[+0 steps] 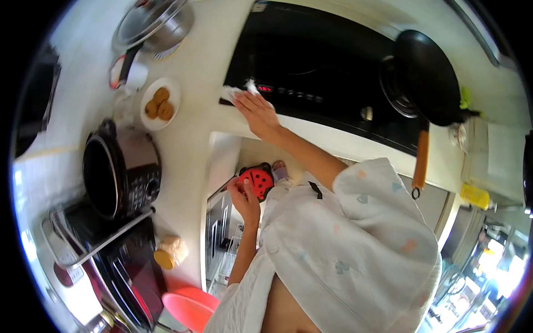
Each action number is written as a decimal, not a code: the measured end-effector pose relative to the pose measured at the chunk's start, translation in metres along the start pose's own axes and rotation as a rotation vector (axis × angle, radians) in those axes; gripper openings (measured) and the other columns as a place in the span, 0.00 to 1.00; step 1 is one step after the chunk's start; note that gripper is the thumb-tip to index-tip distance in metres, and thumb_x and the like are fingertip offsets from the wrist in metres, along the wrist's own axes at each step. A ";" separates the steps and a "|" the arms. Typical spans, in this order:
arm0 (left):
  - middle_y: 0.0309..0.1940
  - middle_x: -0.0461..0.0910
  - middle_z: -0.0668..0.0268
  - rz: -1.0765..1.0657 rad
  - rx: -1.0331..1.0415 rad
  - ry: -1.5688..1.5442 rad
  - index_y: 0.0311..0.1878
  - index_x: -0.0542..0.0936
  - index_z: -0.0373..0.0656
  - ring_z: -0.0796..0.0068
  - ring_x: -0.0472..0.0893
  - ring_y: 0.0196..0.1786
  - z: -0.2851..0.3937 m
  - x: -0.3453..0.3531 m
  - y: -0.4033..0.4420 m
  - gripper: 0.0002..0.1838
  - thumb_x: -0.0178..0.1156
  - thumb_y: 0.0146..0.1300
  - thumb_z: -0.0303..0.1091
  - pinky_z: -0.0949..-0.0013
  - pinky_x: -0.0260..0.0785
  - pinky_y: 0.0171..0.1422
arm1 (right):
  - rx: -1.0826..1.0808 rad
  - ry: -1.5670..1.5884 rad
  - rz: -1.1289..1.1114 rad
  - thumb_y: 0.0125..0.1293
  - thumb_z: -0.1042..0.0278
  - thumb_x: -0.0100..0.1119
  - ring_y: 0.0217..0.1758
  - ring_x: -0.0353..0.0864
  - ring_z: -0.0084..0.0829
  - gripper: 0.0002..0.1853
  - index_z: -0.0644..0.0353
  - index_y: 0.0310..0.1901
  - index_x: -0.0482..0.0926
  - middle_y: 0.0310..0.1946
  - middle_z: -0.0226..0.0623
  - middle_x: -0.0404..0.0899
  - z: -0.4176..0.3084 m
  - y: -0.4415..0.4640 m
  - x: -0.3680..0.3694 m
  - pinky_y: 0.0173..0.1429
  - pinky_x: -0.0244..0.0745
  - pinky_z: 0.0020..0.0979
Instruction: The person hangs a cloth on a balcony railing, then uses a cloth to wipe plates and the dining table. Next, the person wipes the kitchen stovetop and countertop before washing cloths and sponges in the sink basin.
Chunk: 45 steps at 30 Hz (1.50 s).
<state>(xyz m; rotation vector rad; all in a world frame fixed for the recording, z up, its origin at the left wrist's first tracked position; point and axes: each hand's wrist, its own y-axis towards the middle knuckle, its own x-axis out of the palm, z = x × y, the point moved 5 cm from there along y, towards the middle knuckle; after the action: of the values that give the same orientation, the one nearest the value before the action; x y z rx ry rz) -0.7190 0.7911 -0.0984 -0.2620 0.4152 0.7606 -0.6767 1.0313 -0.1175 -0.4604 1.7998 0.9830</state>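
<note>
My right hand (258, 114) presses a crumpled white paper towel (232, 92) onto the front left corner of the black glass cooktop (322, 61). Its fingers lie over the towel, beside a lit red display (265, 88). Lower down, my left hand (244, 198) hovers in front of the counter with loosely bent fingers and nothing visible in it. Behind that hand, on the floor, is a red ladybug-shaped mat (257, 181).
A black wok (426, 77) with a wooden handle sits on the right burner, its handle jutting past the counter edge. Along the left counter stand a pressure cooker (172, 28), a plate of round brown food (159, 105), an electric cooker (139, 166) and a jar (171, 252). A red basin (191, 308) is below.
</note>
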 end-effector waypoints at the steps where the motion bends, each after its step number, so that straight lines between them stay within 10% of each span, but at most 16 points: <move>1: 0.26 0.66 0.69 -0.045 0.048 0.001 0.51 0.67 0.36 0.81 0.64 0.29 0.007 0.005 0.003 0.13 0.53 0.69 0.33 0.75 0.58 0.34 | 0.090 0.081 -0.015 0.59 0.70 0.52 0.68 0.63 0.39 0.24 0.62 0.59 0.70 0.63 0.40 0.66 0.015 -0.023 -0.015 0.69 0.59 0.42; 7: 0.26 0.66 0.67 -0.217 0.138 -0.060 0.48 0.70 0.34 0.78 0.63 0.28 0.020 0.052 0.006 0.13 0.55 0.67 0.33 0.72 0.59 0.34 | 0.461 -0.042 0.091 0.56 0.80 0.53 0.69 0.65 0.40 0.25 0.60 0.58 0.74 0.62 0.40 0.70 0.110 -0.221 -0.140 0.71 0.59 0.41; 9: 0.26 0.66 0.66 -0.314 0.184 -0.007 0.49 0.70 0.34 0.76 0.64 0.29 0.032 0.067 0.004 0.13 0.56 0.66 0.32 0.70 0.60 0.35 | 0.709 -0.011 0.145 0.69 0.73 0.46 0.67 0.67 0.39 0.19 0.61 0.60 0.72 0.62 0.41 0.70 0.141 -0.297 -0.172 0.71 0.58 0.34; 13: 0.29 0.68 0.64 -0.430 0.220 -0.002 0.49 0.71 0.34 0.73 0.68 0.31 0.037 0.088 -0.003 0.15 0.57 0.64 0.33 0.68 0.62 0.37 | 1.187 0.940 1.029 0.72 0.66 0.46 0.65 0.69 0.37 0.23 0.72 0.63 0.64 0.64 0.48 0.66 0.256 -0.487 -0.206 0.66 0.65 0.32; 14: 0.29 0.68 0.64 -0.423 0.226 -0.005 0.49 0.71 0.34 0.73 0.68 0.31 0.036 0.091 -0.005 0.15 0.57 0.64 0.33 0.68 0.62 0.37 | 1.420 0.662 0.804 0.71 0.66 0.47 0.65 0.69 0.39 0.25 0.70 0.65 0.62 0.65 0.47 0.65 0.296 -0.529 -0.199 0.66 0.65 0.31; 21: 0.29 0.69 0.66 -0.396 0.262 0.039 0.49 0.71 0.37 0.77 0.66 0.30 0.044 0.088 -0.010 0.13 0.56 0.66 0.33 0.73 0.61 0.33 | 0.978 -0.555 0.332 0.58 0.70 0.53 0.62 0.69 0.51 0.28 0.65 0.62 0.66 0.60 0.57 0.68 0.223 -0.334 -0.200 0.65 0.64 0.44; 26: 0.28 0.69 0.65 -0.407 0.219 0.004 0.49 0.71 0.35 0.76 0.67 0.29 0.042 0.092 -0.015 0.13 0.56 0.65 0.32 0.71 0.61 0.32 | 1.159 0.086 0.137 0.59 0.67 0.53 0.52 0.77 0.51 0.20 0.63 0.52 0.76 0.49 0.51 0.78 0.223 -0.251 -0.188 0.54 0.73 0.43; 30: 0.26 0.67 0.66 -0.385 0.316 -0.016 0.48 0.71 0.35 0.74 0.66 0.26 0.038 0.095 -0.013 0.13 0.57 0.64 0.30 0.71 0.61 0.30 | 1.146 0.012 -0.002 0.60 0.60 0.54 0.47 0.78 0.53 0.20 0.62 0.52 0.75 0.43 0.51 0.79 0.241 -0.189 -0.175 0.48 0.75 0.48; 36: 0.24 0.64 0.68 -0.477 0.279 0.012 0.49 0.70 0.35 0.77 0.63 0.26 0.041 0.094 -0.023 0.13 0.56 0.65 0.30 0.72 0.58 0.29 | 0.915 -0.195 0.085 0.58 0.50 0.57 0.61 0.71 0.39 0.25 0.44 0.58 0.74 0.60 0.34 0.71 0.261 -0.147 -0.139 0.62 0.65 0.41; 40: 0.23 0.63 0.68 -0.492 0.264 0.035 0.49 0.70 0.35 0.78 0.62 0.25 0.038 0.093 -0.034 0.12 0.55 0.66 0.31 0.72 0.56 0.29 | 0.936 0.215 0.299 0.53 0.77 0.52 0.57 0.75 0.42 0.20 0.53 0.48 0.82 0.53 0.35 0.79 0.277 -0.171 -0.158 0.61 0.69 0.43; 45: 0.24 0.64 0.67 -0.544 0.339 0.090 0.48 0.70 0.34 0.76 0.64 0.26 0.042 0.123 -0.074 0.13 0.54 0.68 0.34 0.71 0.59 0.31 | 0.613 -0.132 0.439 0.53 0.79 0.54 0.55 0.75 0.41 0.15 0.60 0.44 0.79 0.49 0.37 0.79 0.224 -0.311 -0.208 0.62 0.68 0.41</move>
<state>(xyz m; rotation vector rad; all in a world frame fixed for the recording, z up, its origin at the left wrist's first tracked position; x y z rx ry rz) -0.5755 0.8299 -0.1113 -0.0813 0.5208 0.1399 -0.2423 0.9982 -0.1001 0.3845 2.0003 0.6658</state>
